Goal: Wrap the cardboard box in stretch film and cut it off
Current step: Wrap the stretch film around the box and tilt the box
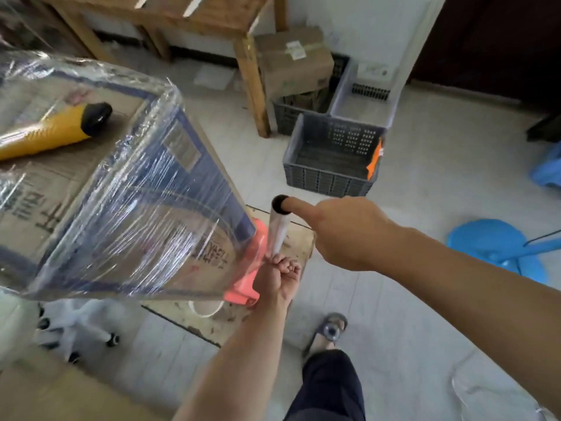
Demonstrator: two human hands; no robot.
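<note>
The film-wrapped brown cardboard box (pixel 91 183) fills the left, cut off by the frame edge, with tiled floor (pixel 409 183) open to its right, where the left hand (pixel 280 276) grips the foot of the thin clear stretch-film roll (pixel 279 229) and the right hand (pixel 343 232) plugs a forefinger into its top, thumb hidden.

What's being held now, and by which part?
The film roll: right hand has a finger in its top opening, left hand grips its bottom end.

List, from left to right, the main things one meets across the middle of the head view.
wrapped cardboard box → stretch film roll → right hand → blue plastic stool. The left hand lies directly below the roll, so it is left out.
</note>
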